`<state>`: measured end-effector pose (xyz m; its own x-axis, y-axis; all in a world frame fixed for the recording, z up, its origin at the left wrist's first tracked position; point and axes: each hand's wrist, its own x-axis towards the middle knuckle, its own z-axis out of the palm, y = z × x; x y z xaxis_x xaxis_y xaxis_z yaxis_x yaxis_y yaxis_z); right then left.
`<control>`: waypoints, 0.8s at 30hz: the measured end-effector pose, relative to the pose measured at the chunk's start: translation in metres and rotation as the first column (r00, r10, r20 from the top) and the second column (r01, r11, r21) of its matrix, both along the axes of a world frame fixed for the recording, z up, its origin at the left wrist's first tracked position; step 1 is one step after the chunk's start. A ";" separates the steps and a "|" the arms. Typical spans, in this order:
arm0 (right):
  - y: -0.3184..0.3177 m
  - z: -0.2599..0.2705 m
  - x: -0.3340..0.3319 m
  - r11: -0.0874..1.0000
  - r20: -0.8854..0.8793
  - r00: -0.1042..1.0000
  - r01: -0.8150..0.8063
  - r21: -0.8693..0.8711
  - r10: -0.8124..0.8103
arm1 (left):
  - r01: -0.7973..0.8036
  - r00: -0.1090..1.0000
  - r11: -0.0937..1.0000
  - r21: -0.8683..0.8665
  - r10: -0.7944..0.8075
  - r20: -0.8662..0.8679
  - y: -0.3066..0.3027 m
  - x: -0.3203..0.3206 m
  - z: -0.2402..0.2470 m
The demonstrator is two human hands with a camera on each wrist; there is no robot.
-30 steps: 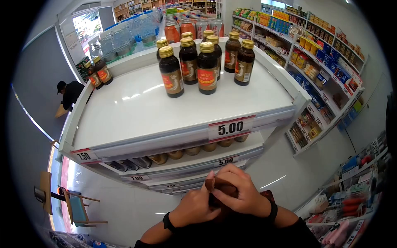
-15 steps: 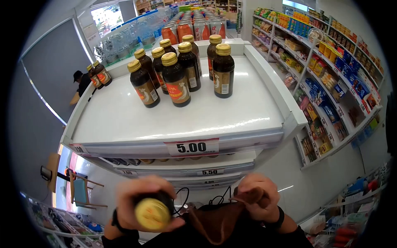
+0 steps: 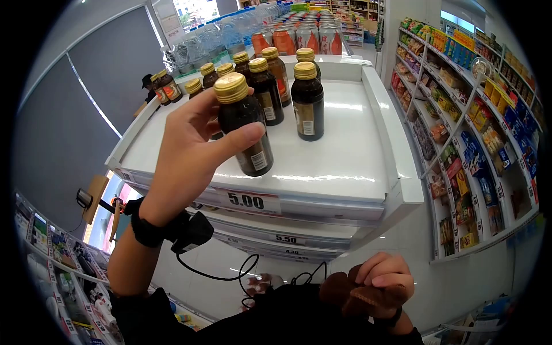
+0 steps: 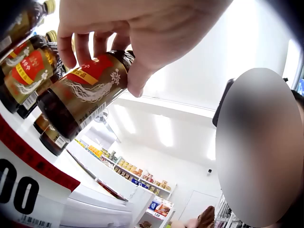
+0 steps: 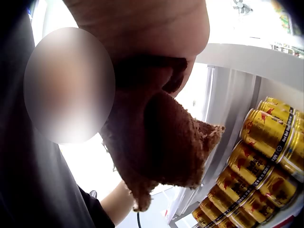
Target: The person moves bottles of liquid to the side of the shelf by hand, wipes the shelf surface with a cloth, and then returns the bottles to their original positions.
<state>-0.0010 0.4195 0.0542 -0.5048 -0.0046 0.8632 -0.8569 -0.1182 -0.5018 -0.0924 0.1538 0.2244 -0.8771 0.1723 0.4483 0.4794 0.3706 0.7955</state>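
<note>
The white display shelf (image 3: 345, 135) has a glossy top, where a slide or a tumble seems the likeliest trouble; its front edge looks low, while bare room opens to the right as far as the raised side wall (image 3: 397, 132). Behind stands the upright bottle group (image 3: 268, 95), tall and narrow, so a sideways nudge could tip one into the next. The left hand (image 3: 187, 144) grips the held bottle (image 3: 238, 115), thumb on the near side, fingers round the far side, and letting go too soon might drop it. The right hand (image 3: 386, 276) has its fingers curled into a brown cloth (image 3: 362, 299), below the top and well apart from the bottles; a trailing corner could snag if raised among them. The held bottle is over the front part, near the edge above the price label (image 3: 253, 200); whether its base touches, I cannot tell
</note>
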 end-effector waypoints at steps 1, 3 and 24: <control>0.003 0.000 0.000 1.000 0.002 1.000 0.002 0.014 -0.002 | -0.017 1.000 1.000 -0.011 0.017 0.022 0.004 -0.003 -0.001; 0.008 -0.003 -0.002 1.000 0.003 1.000 -0.025 0.011 0.025 | -0.039 0.998 0.999 -0.023 0.040 0.044 0.010 -0.007 -0.004; 0.023 -0.009 -0.008 0.991 0.017 0.993 -0.116 0.064 0.116 | -0.078 0.996 0.996 -0.034 0.076 -0.056 0.017 -0.025 -0.028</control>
